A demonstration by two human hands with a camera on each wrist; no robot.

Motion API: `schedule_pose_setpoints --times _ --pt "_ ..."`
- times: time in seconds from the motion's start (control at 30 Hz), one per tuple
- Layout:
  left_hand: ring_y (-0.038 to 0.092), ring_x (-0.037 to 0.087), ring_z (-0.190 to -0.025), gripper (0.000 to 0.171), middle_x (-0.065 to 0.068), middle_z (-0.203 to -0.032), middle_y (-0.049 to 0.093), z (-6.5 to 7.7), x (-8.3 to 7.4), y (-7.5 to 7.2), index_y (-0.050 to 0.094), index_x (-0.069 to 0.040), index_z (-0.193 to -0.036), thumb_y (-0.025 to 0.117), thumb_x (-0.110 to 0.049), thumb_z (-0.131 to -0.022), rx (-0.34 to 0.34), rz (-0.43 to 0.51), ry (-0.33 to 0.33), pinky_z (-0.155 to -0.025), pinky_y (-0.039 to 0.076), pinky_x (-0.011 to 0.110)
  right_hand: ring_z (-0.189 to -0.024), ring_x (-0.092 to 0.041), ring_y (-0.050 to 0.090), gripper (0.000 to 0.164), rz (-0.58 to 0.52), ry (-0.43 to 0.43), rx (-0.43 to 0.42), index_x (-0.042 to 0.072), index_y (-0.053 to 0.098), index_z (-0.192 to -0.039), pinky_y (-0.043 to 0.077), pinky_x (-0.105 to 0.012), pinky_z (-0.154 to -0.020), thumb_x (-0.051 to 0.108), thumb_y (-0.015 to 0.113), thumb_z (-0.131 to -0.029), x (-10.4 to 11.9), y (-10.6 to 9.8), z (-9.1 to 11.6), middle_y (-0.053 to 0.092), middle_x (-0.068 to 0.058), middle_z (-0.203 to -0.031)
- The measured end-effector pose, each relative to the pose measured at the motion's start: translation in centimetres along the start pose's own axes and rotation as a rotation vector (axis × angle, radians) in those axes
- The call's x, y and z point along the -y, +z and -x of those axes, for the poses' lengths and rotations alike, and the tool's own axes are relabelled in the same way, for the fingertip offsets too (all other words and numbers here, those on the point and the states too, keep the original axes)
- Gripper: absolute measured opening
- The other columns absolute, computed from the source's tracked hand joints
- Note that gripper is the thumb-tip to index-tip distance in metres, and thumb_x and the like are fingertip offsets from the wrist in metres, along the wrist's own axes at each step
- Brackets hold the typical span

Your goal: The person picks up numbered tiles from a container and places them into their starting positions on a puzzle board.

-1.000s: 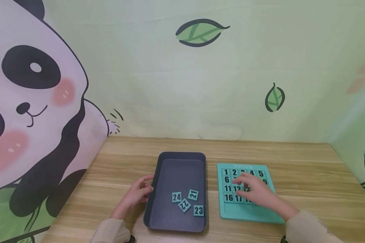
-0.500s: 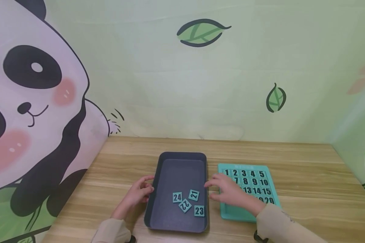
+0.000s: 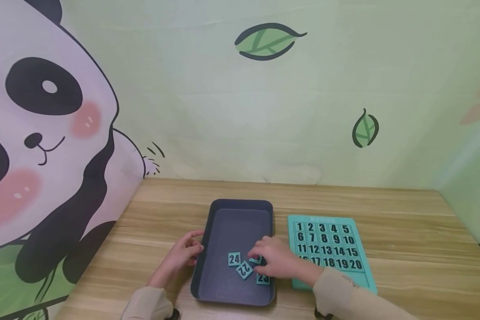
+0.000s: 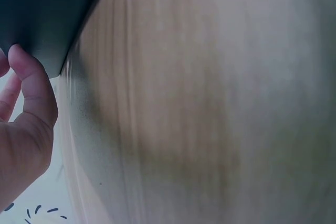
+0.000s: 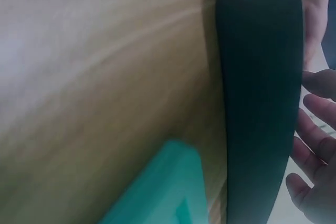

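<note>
A dark shallow tray (image 3: 240, 226) holds several small teal number tiles. My right hand (image 3: 278, 258) reaches over its right wall, thumb and fingers spread apart above tile 21 (image 3: 256, 260), which they partly cover. Right below the thumb lies tile 23 (image 3: 263, 280), while tile 22 (image 3: 245, 270) and tile 24 (image 3: 234, 259) are to the left. Against the tray's left outer wall rests my left hand (image 3: 182, 252), its fingers loosely bent. The left wrist view shows a thumb (image 4: 23, 61) touching that wall.
To the tray's right is a teal number board (image 3: 362, 276) with rows 1 to 20 in place; my right forearm covers part of its lower left. Both stand on a wooden table (image 3: 408, 249). A panda-printed backdrop (image 3: 208, 111) rises behind.
My right hand has moved left from over the number board, across the tray's right wall, to above tile 21. My left hand stays at the tray's left wall.
</note>
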State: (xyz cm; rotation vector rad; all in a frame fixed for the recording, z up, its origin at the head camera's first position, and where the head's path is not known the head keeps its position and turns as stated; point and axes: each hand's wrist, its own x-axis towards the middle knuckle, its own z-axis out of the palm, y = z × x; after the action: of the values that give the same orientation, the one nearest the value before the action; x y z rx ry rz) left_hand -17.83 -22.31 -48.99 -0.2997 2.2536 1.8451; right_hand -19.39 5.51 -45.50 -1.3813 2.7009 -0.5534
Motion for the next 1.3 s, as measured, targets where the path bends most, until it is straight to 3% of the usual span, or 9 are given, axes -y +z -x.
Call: schedule_pose_setpoints --times 0.13,0.27,0.4,0.6,0.73,0.97,1.17,1.3 --pt "0.046 0.013 -0.064 0.046 0.002 -0.080 0.047 0.0 -0.1 0.0 0.043 -0.007 -0.126 0.052 0.000 -0.081 0.004 0.003 0.007 -0.052 0.041 0.024 -0.078 -0.007 0.042 0.027 0.033 0.034 0.050 0.019 0.065 -0.098 0.032 -0.023 -0.069 0.028 0.067 -0.073 0.3 0.6 -0.4 0.059 0.006 -0.084" --pt "0.046 0.013 -0.064 0.046 0.002 -0.080 0.047 -0.1 -0.1 0.0 0.043 -0.007 -0.126 0.052 0.000 -0.081 0.014 0.000 0.011 -0.053 0.042 0.024 -0.081 -0.010 0.043 0.027 0.111 0.044 0.033 0.021 0.065 -0.098 0.035 -0.028 -0.074 0.027 0.068 -0.071 -0.1 1.0 -0.7 0.058 0.005 -0.090" --pt "0.045 0.012 -0.064 0.047 0.002 -0.080 0.047 -0.2 0.0 -0.2 0.042 -0.006 -0.126 0.052 -0.001 -0.081 0.025 -0.004 0.019 -0.052 0.041 0.024 -0.087 -0.013 0.045 0.032 0.182 0.034 0.026 0.022 0.064 -0.101 0.036 -0.032 -0.077 0.021 0.068 -0.069 -0.6 1.0 -1.0 0.058 0.003 -0.099" --pt "0.046 0.012 -0.064 0.047 0.001 -0.080 0.047 -0.3 0.2 -0.3 0.041 -0.005 -0.127 0.051 -0.002 -0.081 0.041 -0.004 0.032 -0.053 0.042 0.024 -0.094 -0.015 0.047 0.037 0.236 0.014 0.081 0.023 0.064 -0.104 0.036 -0.034 -0.080 0.014 0.065 -0.068 -1.0 0.9 -1.4 0.059 0.003 -0.108" --pt "0.046 0.012 -0.065 0.048 0.002 -0.081 0.047 -0.2 0.1 -0.2 0.041 -0.005 -0.127 0.051 -0.002 -0.080 0.037 0.003 0.030 -0.053 0.042 0.024 -0.095 -0.014 0.048 0.034 0.247 0.016 0.102 0.024 0.065 -0.103 0.036 -0.032 -0.079 0.015 0.065 -0.070 -1.1 0.9 -1.5 0.060 0.005 -0.106" --pt "0.047 0.012 -0.065 0.047 0.002 -0.081 0.047 -0.1 0.0 -0.1 0.041 -0.004 -0.127 0.051 0.000 -0.081 0.030 -0.001 0.024 -0.053 0.043 0.024 -0.091 -0.012 0.048 0.031 0.253 0.015 0.106 0.025 0.065 -0.102 0.035 -0.028 -0.074 0.034 0.068 -0.073 -1.5 1.2 -1.6 0.061 0.005 -0.101" --pt "0.046 0.013 -0.065 0.047 0.002 -0.081 0.046 0.0 -0.1 -0.1 0.041 -0.005 -0.127 0.051 -0.001 -0.081 0.029 -0.013 0.023 -0.053 0.042 0.024 -0.088 -0.012 0.048 0.031 0.245 0.017 0.101 0.022 0.065 -0.102 0.034 -0.026 -0.072 0.034 0.066 -0.073 -1.5 1.2 -1.6 0.061 0.004 -0.098" --pt "0.046 0.013 -0.064 0.046 0.003 -0.081 0.046 -0.1 0.1 -0.1 0.042 -0.006 -0.126 0.051 -0.001 -0.081 0.020 -0.010 0.020 -0.053 0.042 0.024 -0.086 -0.012 0.047 0.032 0.192 0.006 0.049 0.018 0.066 -0.103 0.035 -0.024 -0.071 0.031 0.066 -0.073 -1.5 1.1 -1.4 0.060 0.002 -0.097"
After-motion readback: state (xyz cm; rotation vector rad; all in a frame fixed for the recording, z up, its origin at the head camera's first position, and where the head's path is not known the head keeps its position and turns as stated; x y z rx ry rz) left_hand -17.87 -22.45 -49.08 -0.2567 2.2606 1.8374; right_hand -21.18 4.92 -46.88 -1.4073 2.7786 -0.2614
